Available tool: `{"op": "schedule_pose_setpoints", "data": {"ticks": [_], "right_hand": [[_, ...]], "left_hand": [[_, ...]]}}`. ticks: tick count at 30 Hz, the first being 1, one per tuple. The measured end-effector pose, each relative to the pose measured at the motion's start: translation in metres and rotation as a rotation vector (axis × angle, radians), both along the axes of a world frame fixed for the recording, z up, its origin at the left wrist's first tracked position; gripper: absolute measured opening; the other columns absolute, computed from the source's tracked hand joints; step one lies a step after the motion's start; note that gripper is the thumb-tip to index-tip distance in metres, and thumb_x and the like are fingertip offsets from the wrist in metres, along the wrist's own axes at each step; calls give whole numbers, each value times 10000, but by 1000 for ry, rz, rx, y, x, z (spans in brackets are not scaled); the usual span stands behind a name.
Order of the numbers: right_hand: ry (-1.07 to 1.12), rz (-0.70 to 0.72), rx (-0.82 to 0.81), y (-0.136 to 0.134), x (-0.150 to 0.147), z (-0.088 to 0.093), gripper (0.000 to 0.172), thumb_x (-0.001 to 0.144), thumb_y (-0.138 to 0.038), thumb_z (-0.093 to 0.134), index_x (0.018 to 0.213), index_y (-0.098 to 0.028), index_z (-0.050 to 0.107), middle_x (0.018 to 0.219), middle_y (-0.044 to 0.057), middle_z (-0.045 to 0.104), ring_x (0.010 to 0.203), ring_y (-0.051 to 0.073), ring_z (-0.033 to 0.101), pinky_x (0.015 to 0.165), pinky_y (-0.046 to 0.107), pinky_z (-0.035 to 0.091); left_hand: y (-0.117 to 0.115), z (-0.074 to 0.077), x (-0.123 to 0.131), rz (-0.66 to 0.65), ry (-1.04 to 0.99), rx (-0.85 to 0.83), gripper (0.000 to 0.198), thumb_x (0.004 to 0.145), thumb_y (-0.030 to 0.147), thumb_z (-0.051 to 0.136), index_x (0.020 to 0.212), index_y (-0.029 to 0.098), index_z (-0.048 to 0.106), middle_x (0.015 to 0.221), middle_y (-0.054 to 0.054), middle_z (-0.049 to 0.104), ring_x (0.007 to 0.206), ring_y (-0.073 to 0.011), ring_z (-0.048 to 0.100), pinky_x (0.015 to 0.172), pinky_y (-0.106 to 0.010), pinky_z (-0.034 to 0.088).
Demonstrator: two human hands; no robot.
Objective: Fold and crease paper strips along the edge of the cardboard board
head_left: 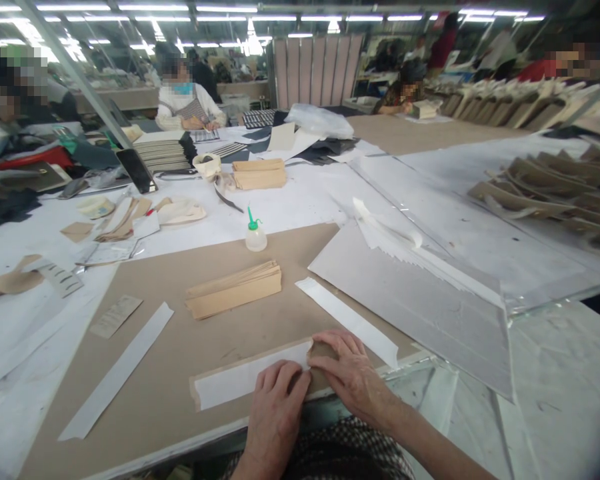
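Note:
A tan strip [220, 367] lies along the near edge of the brown board, with a white strip [230, 383] laid flat on top and a narrow tan border showing round it. My left hand [279, 403] presses on its near edge, fingers curled and drawn together. At the right end, my right hand [347, 373] pinches the tan strip between thumb and fingers, and that end looks lifted or bent. Some of the right end is covered by my fingers. Beyond my hands rests a stack of tan strips [237, 293]. Loose white strips lie left [123, 373] and right [350, 320].
A small bottle with a green spout [255, 238] stands behind the stack. To the right, a grey board [420, 300] carries overlapping white strips [430, 267]. A phone [136, 170] leans on a metal post. A person in a mask [193, 100] works across the table.

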State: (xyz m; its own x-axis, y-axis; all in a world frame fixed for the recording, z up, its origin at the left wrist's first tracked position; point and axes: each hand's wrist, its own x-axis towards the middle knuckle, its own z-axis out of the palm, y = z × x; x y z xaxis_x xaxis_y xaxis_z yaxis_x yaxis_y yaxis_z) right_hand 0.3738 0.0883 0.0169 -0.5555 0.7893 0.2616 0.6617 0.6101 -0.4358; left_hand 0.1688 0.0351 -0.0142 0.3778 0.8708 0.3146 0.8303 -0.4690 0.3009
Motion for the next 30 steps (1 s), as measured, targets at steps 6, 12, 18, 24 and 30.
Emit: {"op": "schedule_pose_setpoints", "data": {"ticks": [6,12,18,24,30], "right_hand": [[23,4,-58,2,-1,-2,363,851,-20,507,999,-293,698,1295,45,529,1234,261,453,1055,520,382],[217,-46,-20,2,2,-11,308,841,-7,454,830,-236,661,1214,50,569,1173,238,514,983,445,463],[234,-74,36,-1,1,-8,373,921,-33,420,1116,-247,655,1192,87,590,1140,224,556,960,413,512],[177,-11,54,-7,-1,-9,412,909,-21,430,1176,-244,650,1188,90,598,1146,235,541,958,409,502],[153,-1,-15,-8,-2,-11,437,925,-26,445,1257,-250,619,1155,88,611,1096,240,538,943,431,485]], "left_hand": [[1,5,3,-1,-40,-3,294,940,140,530,1200,238,624,1123,-76,642,1077,-246,566,880,-389,506],[3,11,2,-13,-153,-2,238,951,99,462,1108,200,609,1063,-79,643,994,-223,593,851,-362,544],[21,10,2,37,-149,4,287,940,49,416,1120,192,587,1056,-77,635,944,-198,618,788,-307,569],[30,6,3,26,-92,-38,272,910,32,498,1107,184,608,1039,-65,636,918,-206,595,788,-329,567],[28,2,2,41,-130,-28,264,933,49,479,1130,177,600,1065,-73,634,952,-211,582,815,-331,558]]}}
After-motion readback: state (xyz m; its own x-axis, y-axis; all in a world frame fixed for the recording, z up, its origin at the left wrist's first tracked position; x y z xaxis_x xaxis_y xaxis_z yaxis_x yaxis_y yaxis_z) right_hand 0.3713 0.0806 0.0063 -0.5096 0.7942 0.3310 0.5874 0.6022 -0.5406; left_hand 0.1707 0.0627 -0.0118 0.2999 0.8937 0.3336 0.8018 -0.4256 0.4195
